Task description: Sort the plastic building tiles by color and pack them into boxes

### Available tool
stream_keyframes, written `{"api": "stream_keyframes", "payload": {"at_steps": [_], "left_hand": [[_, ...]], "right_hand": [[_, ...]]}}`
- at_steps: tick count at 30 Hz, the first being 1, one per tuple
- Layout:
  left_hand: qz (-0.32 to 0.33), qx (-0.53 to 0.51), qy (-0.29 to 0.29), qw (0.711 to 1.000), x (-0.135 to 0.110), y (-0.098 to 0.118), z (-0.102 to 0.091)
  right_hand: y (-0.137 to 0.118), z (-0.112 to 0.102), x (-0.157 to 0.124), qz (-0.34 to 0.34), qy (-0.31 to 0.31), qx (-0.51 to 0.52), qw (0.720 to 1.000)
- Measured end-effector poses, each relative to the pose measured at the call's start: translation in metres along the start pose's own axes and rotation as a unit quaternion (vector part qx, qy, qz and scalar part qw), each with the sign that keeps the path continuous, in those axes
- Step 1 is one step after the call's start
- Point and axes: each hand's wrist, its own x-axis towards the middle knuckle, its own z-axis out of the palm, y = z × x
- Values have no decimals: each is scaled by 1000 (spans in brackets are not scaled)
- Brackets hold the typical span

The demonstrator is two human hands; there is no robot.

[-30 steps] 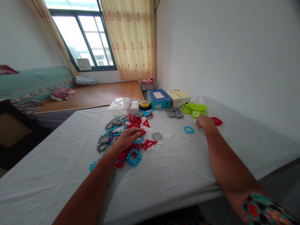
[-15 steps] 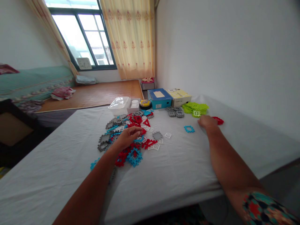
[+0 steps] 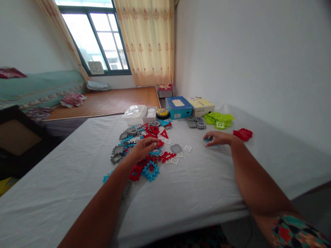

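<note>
My left hand (image 3: 144, 148) hovers over a mixed pile of plastic building pieces, its fingers loosely bent and the thumb apart from them. Beneath it are red pieces (image 3: 135, 173), blue pieces (image 3: 151, 171) and grey notched pieces (image 3: 118, 150). On the right, my right hand (image 3: 218, 138) reaches over a blue square frame piece (image 3: 208, 140), thumb and fingers spread around it. The hand covers most of that piece, so any contact is hard to see. White window-lattice pieces (image 3: 188, 148) and a grey square (image 3: 176, 148) lie between the hands.
Behind my right hand are lime-green pieces (image 3: 218, 119), a grey stack (image 3: 196, 123) and a red stack (image 3: 242, 134). Along the back stand a clear plastic box (image 3: 134, 115), a round yellow-black tin (image 3: 162, 113), a blue box (image 3: 179, 107) and a yellow-white box (image 3: 200, 106).
My right hand has moved left from beside the red stack to the blue square frame, uncovering the red stack. My left hand stays over the pile. The view has shifted slightly.
</note>
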Motion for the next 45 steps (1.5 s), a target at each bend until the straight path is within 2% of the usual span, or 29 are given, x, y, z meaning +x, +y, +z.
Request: {"api": "stream_keyframes", "payload": {"at_steps": [3,6,8,11,13,15,17,20,23,26,29,32,35,38,40,42,45], "left_hand": [[2,7,-6,1000,0,-1,-1],[20,28,-8,999,1,-4,0],[32,43,-8,999,1,-5,1],[32,57,-16,998,0,-4,4],[25,60,-21,998,-1,-1,5],[19,57,-24,998,-2,2,6],[15,54,-27,998,-1,2,6],[20,58,-30,998,-1,0,6],[30,71,-34,996,0,-4,7],[36,83,-35,995,1,-5,8],[40,95,-31,994,0,-3,8],[47,104,-34,993,-1,1,8],[50,112,-38,992,-2,3,8],[52,124,-31,990,-1,0,6],[58,133,-13,989,0,-4,3],[57,141,21,988,1,-8,-1],[42,139,77,986,3,-15,-10]], "right_hand": [[4,1,-1,8,-3,-17,1000],[1,2,-1,34,56,-33,997],[-16,8,3,13,106,-27,994],[-59,28,13,-118,151,14,981],[-86,46,19,-241,143,30,959],[-105,60,24,-325,119,24,938],[-113,69,26,-353,100,10,930],[-115,72,26,-356,99,2,929],[-113,67,25,-340,121,5,933],[-108,62,25,-273,175,10,946],[-94,54,27,-158,215,18,964],[-72,35,30,-2,236,7,972],[-49,10,34,137,268,-33,953],[-33,-7,41,213,290,-70,931],[-32,-9,48,216,295,-88,926],[-41,-4,54,178,314,-103,927],[-77,13,56,33,314,-90,945]]}}
